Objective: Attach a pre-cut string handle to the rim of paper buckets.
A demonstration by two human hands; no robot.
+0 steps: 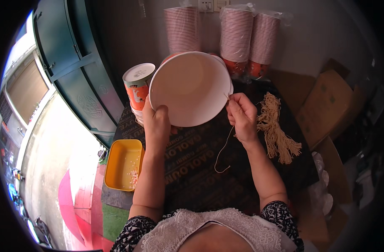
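Left grip (157, 119) clasps white-lined round paper tub (192, 90) above dark printed counter (209, 197), right grip (244, 115) pinches thin beige cord (216, 163) at rim; likely cord-fitting in hand, next move needing steady tub, fine pull.

Counter (192, 155): dark surface, slanting rows of brownish printed capital letters, bigger and smaller lines in turn. Upturned paper cup (136, 86), at left: print on white base, too small for reading. Cardboard box (324, 105), at right: faint marks, not legible.
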